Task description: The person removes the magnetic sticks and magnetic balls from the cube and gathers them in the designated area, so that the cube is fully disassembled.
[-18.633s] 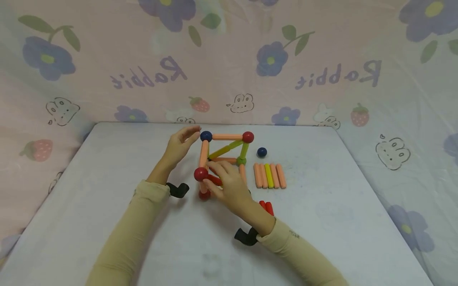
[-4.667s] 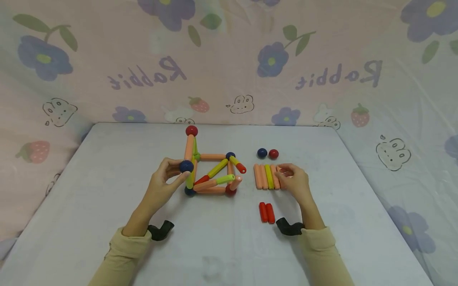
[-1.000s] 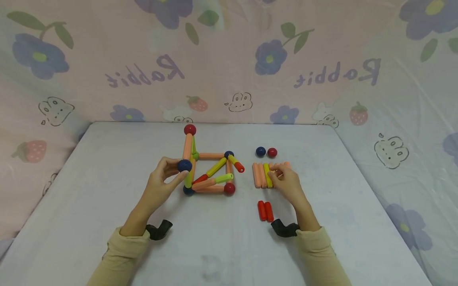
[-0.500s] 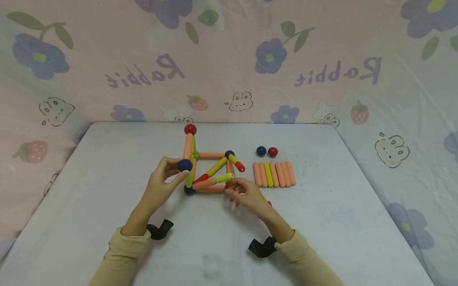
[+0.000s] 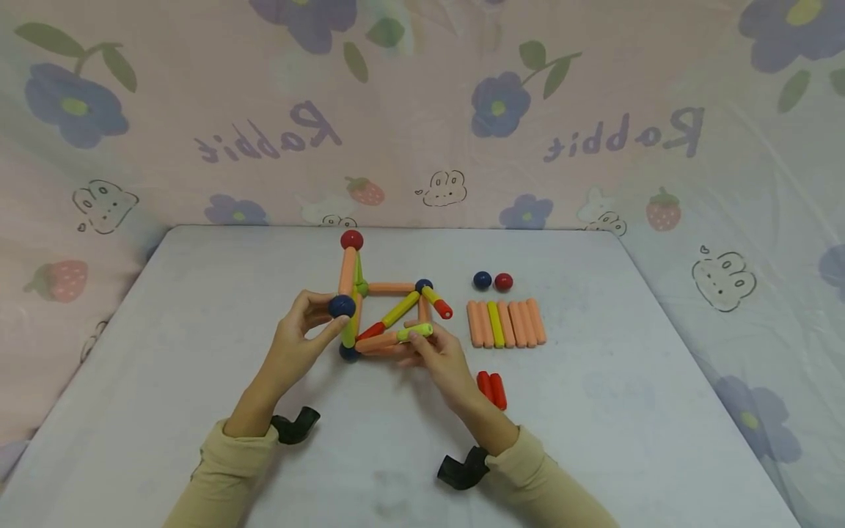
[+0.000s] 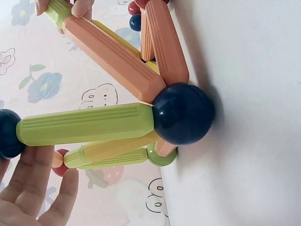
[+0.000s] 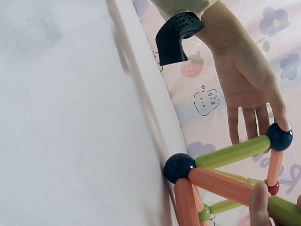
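A frame of magnetic sticks and balls stands on the white table. My left hand (image 5: 297,337) holds the dark blue ball (image 5: 342,306) at its upper near-left corner, above a light green stick (image 6: 87,124). My right hand (image 5: 445,363) pinches a short light green stick (image 5: 414,332), end to end with an orange stick (image 6: 113,59) slanting from the lower blue ball (image 6: 183,114). A red ball (image 5: 352,240) tops the far-left corner. From the far-right blue ball (image 5: 424,286), a yellow-and-red rod (image 5: 437,302) juts out. My right hand hides the near-right corner.
Right of the frame lies a row of orange sticks (image 5: 521,323) with one yellow stick (image 5: 495,324) among them. Behind the row sit a loose blue ball (image 5: 483,280) and a red ball (image 5: 504,281). Two red sticks (image 5: 491,390) lie near my right wrist.
My right hand has left the stick row, passed the near-right red ball and now grips the light green stick. Since 4.7 s ago, an orange stick left that ball and the row grew. My left hand stayed.
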Demonstrator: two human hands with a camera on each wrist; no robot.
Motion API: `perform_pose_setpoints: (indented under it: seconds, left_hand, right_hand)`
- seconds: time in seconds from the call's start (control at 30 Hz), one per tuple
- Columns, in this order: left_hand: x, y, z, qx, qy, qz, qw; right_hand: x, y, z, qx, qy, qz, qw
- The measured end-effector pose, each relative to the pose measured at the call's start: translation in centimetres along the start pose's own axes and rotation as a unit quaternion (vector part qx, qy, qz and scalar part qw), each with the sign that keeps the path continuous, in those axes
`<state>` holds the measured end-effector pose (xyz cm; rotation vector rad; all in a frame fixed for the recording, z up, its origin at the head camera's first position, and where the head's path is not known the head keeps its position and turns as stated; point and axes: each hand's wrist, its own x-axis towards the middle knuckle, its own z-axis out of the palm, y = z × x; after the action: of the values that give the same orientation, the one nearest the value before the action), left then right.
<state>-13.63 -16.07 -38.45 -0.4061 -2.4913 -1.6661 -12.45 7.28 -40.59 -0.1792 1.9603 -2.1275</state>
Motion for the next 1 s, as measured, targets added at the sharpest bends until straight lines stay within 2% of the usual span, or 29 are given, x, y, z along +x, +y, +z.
perform_pose_setpoints:
  seconds: [0.33, 0.63, 0.8, 0.9, 1.0]
  left_hand:
    - [0.0, 0.0, 0.0, 0.001, 0.001, 0.002, 1.0000]
    - [0.0, -0.1, 0.0, 0.003, 0.001, -0.004, 1.0000]
    - [-0.1, 0.0, 0.0, 0.002, 0.003, -0.007, 1.0000]
    - [-0.1, 0.0, 0.0, 0.001, 0.003, -0.007, 1.0000]
    - [0.0, 0.0, 0.1, 0.003, 0.003, -0.006, 1.0000]
  right_hand:
    - [-0.4, -0.1, -0.4, 0.015, 0.017, 0.035, 0.9991]
    - [-1.4, 0.4, -2.7, -0.028, 0.013, 0.059, 0.9978]
    - [-2.3, 0.1, -5.1, -0.133, -0.016, 0.052, 0.9897]
    - [-2.7, -0.4, -6.9, -0.217, -0.031, 0.040, 0.9749]
    - [-2.9, -1.2, -8.9, -0.277, -0.047, 0.039, 0.9589]
